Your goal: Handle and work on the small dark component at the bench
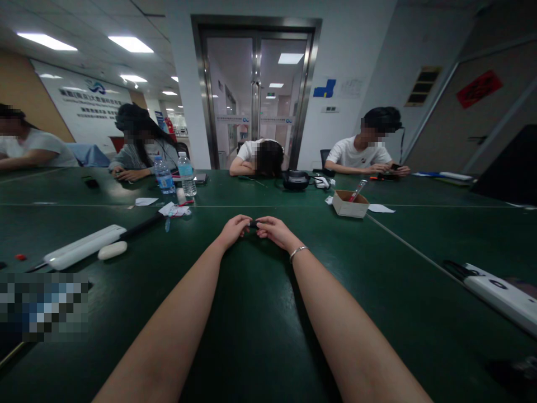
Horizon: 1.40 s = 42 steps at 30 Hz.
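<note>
Holding small dark object [253,224] at worktop [419,246] | your left grip [235,230], right grip [276,230]: both pinched close on it | next move likely calls for steadiness

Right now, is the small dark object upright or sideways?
Sideways, it seems: the small dark object spans the gap between the left hand and right hand.

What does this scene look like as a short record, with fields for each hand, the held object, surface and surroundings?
Left hand: pinching the left end of a small dark object
Right hand: pinching its right end; silver bracelet on the wrist
Identity: mostly hidden; cannot tell what it is
Surface: green table, below both hands
Beyond, to the left: two water bottles
Beyond, to the right: open box with a slim item sticking out
</note>
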Tool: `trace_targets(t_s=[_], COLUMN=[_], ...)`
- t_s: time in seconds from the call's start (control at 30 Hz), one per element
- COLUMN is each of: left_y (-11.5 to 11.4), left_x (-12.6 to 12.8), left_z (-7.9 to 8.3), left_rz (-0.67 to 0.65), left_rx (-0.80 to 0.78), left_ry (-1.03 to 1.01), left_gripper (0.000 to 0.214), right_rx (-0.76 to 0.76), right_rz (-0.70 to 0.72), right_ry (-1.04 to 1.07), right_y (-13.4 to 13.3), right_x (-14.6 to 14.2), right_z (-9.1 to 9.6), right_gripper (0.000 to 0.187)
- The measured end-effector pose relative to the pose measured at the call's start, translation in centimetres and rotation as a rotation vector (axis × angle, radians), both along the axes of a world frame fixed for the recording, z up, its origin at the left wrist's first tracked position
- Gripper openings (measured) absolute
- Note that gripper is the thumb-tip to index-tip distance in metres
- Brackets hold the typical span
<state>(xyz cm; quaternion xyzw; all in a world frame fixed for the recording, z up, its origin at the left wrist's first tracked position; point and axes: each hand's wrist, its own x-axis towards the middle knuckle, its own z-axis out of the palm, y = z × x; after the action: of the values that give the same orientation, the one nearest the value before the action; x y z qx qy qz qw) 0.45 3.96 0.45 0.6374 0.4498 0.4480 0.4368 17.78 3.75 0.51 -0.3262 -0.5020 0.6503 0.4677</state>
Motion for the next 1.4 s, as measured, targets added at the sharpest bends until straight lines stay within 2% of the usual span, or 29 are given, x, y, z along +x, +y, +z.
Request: trace_targets(t_s=[0.5, 0.63, 1.4], left_y=[0.21, 0.23, -0.12], left_x=[-0.13, -0.07, 0.02], left_z=[-0.11, -0.11, 0.32], left_rz=[-0.001, 0.017, 0.031], left_rx=[-0.011, -0.018, -0.026], left_ry=[-0.021, -0.019, 0.031], left_gripper=[0.032, 0.027, 0.026], right_rx=[-0.002, -0.005, -0.006], right_rz=[-0.001, 0.003, 0.009], right_ry=[-0.008, -0.004, -0.015], right_y=[-0.05, -0.03, 0.14], right_x=[0.05, 0.05, 0.14], right_z=[0.07, 0.07, 0.02], right_gripper=[0.020, 0.020, 0.020])
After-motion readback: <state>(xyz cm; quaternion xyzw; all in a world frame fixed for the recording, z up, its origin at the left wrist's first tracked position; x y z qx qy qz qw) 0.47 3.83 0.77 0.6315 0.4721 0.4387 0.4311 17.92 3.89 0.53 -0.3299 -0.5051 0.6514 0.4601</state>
